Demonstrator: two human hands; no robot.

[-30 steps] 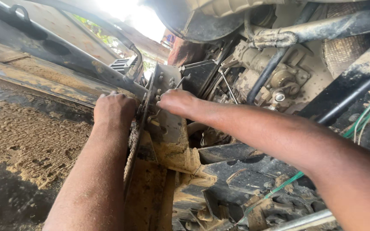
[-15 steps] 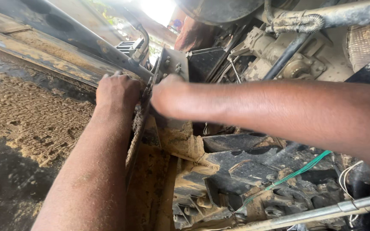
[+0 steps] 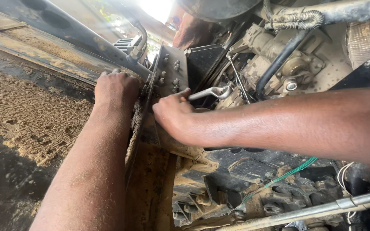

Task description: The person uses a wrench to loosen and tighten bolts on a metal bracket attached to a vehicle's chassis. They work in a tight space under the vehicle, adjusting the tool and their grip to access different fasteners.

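Green wire [image 3: 287, 174]: you see it running slantwise across the grimy parts at lower right.
Black hose [image 3: 279, 60]: it curves down past the tan engine housing [image 3: 317, 68].
Metal rod [image 3: 305, 211]: it lies along the bottom edge.
Mud-caked panel [image 3: 26, 115]: it fills your left side.

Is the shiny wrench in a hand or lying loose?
In a hand. The right hand grips one end of the wrench, whose ring end pokes out beside the bolted metal plate.
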